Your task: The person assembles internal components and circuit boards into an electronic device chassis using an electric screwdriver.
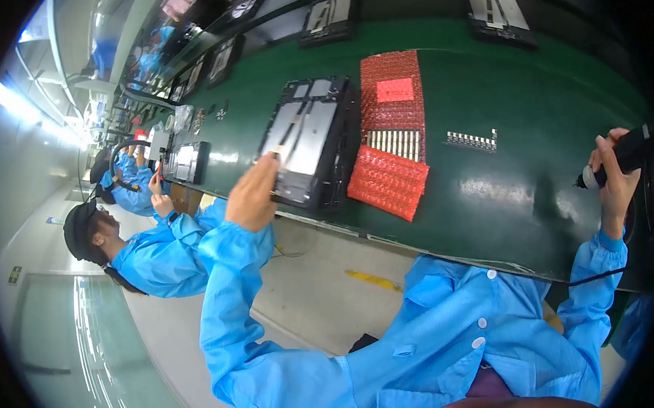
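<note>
Left hand (254,196): fingers together, at stack (308,128) edge
Right hand (616,184): clamped on tool (633,150), three o'clock
Pouch (388,181): wide gap to tool

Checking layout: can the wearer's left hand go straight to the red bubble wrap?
Probably not straight across: the black-framed unit stands between the left hand and the red bubble wrap. Reaching over it looks feasible.

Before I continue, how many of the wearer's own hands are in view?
2: left hand at the left edge of the device stack, right hand holding a black tool.
</note>
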Demonstrator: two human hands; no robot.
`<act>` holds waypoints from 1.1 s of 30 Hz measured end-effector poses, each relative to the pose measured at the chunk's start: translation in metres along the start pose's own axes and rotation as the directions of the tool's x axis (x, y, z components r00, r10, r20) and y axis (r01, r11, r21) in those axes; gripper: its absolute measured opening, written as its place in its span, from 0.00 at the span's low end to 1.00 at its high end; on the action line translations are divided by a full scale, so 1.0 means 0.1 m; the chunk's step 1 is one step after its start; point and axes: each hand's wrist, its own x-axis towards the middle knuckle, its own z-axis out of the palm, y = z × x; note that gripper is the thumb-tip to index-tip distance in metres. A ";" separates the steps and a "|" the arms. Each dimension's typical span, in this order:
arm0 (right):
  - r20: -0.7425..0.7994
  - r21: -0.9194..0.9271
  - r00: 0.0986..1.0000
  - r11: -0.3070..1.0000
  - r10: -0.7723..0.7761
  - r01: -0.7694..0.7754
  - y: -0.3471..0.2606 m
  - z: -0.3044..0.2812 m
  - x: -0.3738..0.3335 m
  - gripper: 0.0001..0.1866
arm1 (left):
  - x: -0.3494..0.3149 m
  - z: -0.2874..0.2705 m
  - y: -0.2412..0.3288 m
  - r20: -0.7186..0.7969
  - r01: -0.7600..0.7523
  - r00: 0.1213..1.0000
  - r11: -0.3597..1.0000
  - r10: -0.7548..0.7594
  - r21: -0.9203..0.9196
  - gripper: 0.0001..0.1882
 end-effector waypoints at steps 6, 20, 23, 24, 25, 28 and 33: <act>0.032 -0.082 0.996 0.992 -0.089 0.091 -0.16 -0.02 0.05 0.20 | 0.35 -0.62 0.09 -0.368 0.057 0.929 0.997 -0.034 0.053 0.29; -0.353 0.191 0.930 0.964 -0.106 0.183 -0.21 -1.58 0.05 0.15 | 2.02 -0.26 2.95 -0.586 -0.508 0.725 0.855 0.361 -0.102 0.25; -0.329 0.022 0.936 0.990 -0.123 0.137 -0.14 -1.75 0.02 0.15 | 2.07 -0.04 3.49 -0.536 -0.549 0.740 0.825 0.406 -0.135 0.25; -0.335 0.022 0.935 0.991 -0.118 0.133 -0.12 -1.80 0.02 0.15 | 2.05 0.01 3.65 -0.512 -0.537 0.755 0.834 0.410 -0.124 0.24; -0.329 0.006 0.937 0.992 -0.115 0.124 -0.10 -1.82 0.03 0.15 | 2.01 0.08 3.76 -0.472 -0.536 0.790 0.815 0.391 -0.222 0.24; -0.318 -0.014 0.942 0.994 -0.111 0.112 -0.05 -1.83 0.06 0.16 | 1.94 0.32 4.00 -0.360 -0.542 0.835 0.732 0.416 -0.412 0.27; -0.295 -0.042 0.951 0.995 -0.097 0.089 0.04 -1.88 0.05 0.17 | 2.07 0.45 4.07 -0.375 -0.564 0.824 0.679 0.425 -0.470 0.28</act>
